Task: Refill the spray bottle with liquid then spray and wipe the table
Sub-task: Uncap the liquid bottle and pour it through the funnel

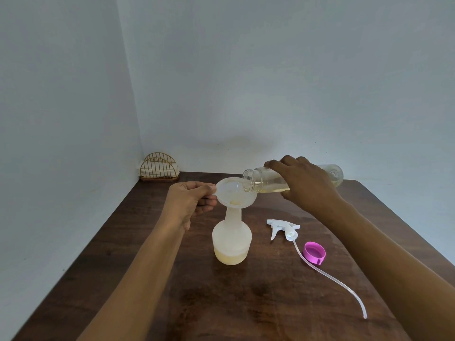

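A frosted white spray bottle (232,238) stands uncapped on the dark wooden table (152,254), with pale yellow liquid in its bottom part. A white funnel (234,193) sits in its neck. My left hand (190,200) pinches the funnel's side tab. My right hand (304,183) holds a clear plastic bottle (261,182) tipped almost flat, its open mouth over the funnel, yellowish liquid lying along its lower side. The white trigger sprayer head (283,227) lies on the table to the right, its clear tube (330,276) trailing toward me.
A pink bottle cap (314,252) lies open side up next to the tube. A gold wire napkin holder (159,168) with white napkins stands in the far left corner against the walls. The table's left edge runs close to the wall.
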Motion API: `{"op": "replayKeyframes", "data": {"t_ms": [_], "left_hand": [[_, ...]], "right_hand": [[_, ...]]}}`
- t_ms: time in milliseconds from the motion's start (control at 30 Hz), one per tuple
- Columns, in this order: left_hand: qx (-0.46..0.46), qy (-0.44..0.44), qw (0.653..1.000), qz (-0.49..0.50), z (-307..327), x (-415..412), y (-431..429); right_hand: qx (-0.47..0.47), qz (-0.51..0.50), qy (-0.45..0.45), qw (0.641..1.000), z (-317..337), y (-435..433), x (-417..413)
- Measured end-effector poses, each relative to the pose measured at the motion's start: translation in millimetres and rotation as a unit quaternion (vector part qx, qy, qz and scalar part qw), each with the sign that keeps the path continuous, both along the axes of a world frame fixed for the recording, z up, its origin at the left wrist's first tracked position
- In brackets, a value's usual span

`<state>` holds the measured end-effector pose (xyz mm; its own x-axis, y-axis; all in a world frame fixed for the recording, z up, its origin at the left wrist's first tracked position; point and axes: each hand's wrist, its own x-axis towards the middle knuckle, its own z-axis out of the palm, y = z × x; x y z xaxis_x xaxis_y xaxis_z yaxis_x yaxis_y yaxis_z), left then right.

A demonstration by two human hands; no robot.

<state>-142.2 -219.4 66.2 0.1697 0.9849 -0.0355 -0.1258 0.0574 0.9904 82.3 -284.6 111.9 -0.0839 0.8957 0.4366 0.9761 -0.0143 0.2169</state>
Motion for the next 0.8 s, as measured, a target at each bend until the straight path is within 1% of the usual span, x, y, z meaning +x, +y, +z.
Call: {"op": "replayKeyframes", "data": {"t_ms": [800], "left_hand": [[0.001, 0.000, 1.000, -0.003, 0.5, -0.1, -1.6]], "right_hand": [[0.007, -0.002, -0.011, 1.000, 2.6, -1.8, -3.3]]}}
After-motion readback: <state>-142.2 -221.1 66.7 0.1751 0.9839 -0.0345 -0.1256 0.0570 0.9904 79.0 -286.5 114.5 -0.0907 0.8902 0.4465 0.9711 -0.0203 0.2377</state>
